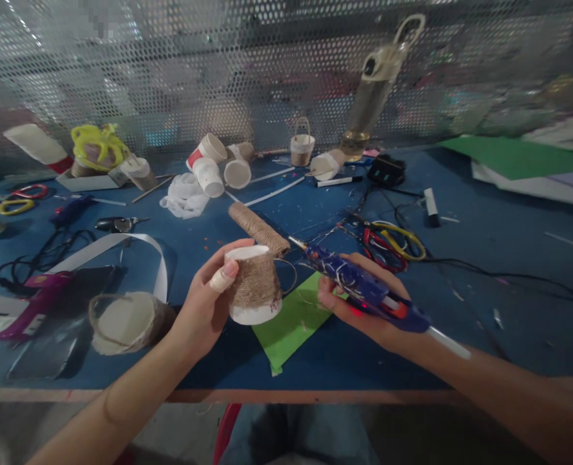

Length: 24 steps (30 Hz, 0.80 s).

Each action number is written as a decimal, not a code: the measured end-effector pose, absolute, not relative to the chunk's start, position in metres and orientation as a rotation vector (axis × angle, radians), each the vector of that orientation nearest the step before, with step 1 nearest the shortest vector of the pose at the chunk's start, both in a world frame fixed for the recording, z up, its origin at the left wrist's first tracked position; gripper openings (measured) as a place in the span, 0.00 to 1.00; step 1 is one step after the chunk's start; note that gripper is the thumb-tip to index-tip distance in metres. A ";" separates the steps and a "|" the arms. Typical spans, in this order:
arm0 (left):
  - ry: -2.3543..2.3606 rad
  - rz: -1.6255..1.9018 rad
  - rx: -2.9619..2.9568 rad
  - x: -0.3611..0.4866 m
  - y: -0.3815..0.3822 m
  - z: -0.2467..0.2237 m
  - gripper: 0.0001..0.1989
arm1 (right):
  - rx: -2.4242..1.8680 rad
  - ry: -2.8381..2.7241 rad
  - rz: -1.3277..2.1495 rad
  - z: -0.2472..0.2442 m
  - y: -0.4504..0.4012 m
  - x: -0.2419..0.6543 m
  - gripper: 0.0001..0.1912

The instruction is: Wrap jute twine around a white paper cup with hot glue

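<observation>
My left hand grips a paper cup wound with brown twine, its white rim and base left bare. A bandage wraps the thumb, which presses on the cup's side. My right hand is closed around a blue glue gun, with a glue stick sticking out of its back. The gun's nozzle points left, a little apart from the cup. Behind the cup lies a roll of twine, from which a loose strand seems to loop beside the cup. Below both hands is a green paper sheet.
A twine-handled cup basket stands at left near a dark phone-like slab. Scissors and black cables lie at right. White cups, a plastic bag and a tall bottle stand toward the perforated metal screen.
</observation>
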State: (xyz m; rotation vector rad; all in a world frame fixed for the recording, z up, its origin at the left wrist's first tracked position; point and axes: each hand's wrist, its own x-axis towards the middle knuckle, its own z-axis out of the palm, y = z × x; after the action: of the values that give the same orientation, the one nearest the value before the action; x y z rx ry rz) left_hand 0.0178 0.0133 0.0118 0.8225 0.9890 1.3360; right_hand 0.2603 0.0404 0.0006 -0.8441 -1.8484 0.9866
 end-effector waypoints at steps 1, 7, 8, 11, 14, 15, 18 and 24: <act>0.982 1.321 0.829 0.019 0.013 0.012 0.21 | -0.823 -1.818 1.030 0.001 0.041 0.258 0.10; 0.943 1.248 0.809 0.024 0.013 0.012 0.25 | -0.857 -1.671 1.274 -0.005 0.041 0.249 0.18; 0.934 1.236 0.810 0.024 0.013 0.012 0.26 | -0.871 -1.657 1.280 -0.006 0.041 0.248 0.19; 0.919 1.219 0.818 0.024 0.014 0.011 0.26 | -0.889 -1.634 1.312 -0.008 0.041 0.247 0.20; 0.926 1.237 0.835 0.023 0.015 0.009 0.26 | -0.912 -1.597 1.333 -0.008 0.041 0.248 0.20; 0.930 1.239 0.841 0.023 0.015 0.009 0.26 | -0.916 -1.589 1.342 -0.008 0.041 0.248 0.19; 0.944 1.241 0.851 0.022 0.015 0.009 0.26 | -0.894 -1.576 1.400 -0.007 0.041 0.250 0.18; 0.968 1.269 0.827 0.022 0.015 0.010 0.28 | -0.802 -1.596 1.441 -0.006 0.042 0.246 0.17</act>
State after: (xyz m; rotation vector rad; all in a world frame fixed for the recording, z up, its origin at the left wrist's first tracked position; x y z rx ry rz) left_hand 0.0225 0.0152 0.0102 0.8268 0.9680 1.2694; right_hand 0.2460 0.0419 -0.0061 -0.8025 -1.5961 1.4414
